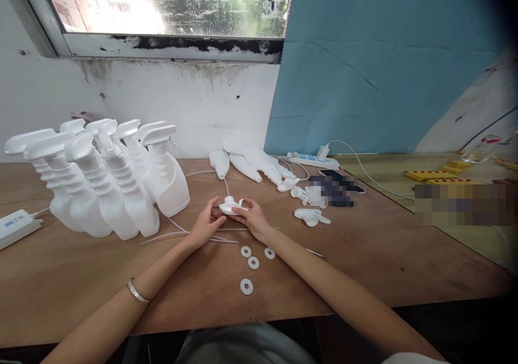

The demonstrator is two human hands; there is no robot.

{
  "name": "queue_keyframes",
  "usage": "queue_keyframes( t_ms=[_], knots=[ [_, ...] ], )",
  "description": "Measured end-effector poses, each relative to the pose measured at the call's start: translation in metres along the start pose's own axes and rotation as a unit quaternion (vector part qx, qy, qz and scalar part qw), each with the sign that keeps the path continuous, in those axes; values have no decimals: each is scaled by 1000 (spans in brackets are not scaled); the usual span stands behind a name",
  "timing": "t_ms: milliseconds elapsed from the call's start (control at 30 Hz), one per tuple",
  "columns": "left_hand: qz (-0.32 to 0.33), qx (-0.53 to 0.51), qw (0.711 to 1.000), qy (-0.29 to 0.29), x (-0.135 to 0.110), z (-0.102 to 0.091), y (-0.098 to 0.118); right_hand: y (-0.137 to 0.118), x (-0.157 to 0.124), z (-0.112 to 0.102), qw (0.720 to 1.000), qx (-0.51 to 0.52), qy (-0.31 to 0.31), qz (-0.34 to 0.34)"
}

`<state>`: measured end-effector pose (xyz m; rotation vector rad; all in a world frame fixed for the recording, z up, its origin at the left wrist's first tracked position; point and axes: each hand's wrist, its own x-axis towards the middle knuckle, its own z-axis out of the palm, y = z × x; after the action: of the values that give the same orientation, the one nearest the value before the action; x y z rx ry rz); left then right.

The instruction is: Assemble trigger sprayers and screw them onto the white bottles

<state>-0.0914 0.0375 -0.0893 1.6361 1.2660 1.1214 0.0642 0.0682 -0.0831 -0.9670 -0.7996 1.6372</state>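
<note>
A white spray trigger head point(230, 207) is held just above the table, its round neck facing up. My right hand point(256, 221) pinches its right side, near the lever. My left hand point(205, 226) curls around the other end, fingertips against it and thumb lower down; some fingers are partly hidden. A thin white line runs up from the neck toward a bottle lying behind; whether it is joined to the head, I cannot tell. Below my hands lie several flat white washers point(246, 286). Thin white tubes point(182, 233) cross the table under my left wrist.
Several white spray bottles point(170, 186) with heads stand at left, beside a white power strip point(16, 229). Bottles without heads point(245, 164) lie by the wall. Loose trigger heads point(311, 216), a phone point(342, 180) and another power strip point(313, 160) are at right.
</note>
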Motion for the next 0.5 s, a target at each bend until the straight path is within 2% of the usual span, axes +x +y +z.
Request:
queue_keyframes(
  t_ms=[233, 500],
  knots=[
    [-33, 12, 997, 69, 6, -3, -8, -9, 42, 14, 997, -36, 59, 13],
    [-27, 18, 997, 68, 6, -3, -9, -15, 106, 40, 991, -72, 109, 13]
  ],
)
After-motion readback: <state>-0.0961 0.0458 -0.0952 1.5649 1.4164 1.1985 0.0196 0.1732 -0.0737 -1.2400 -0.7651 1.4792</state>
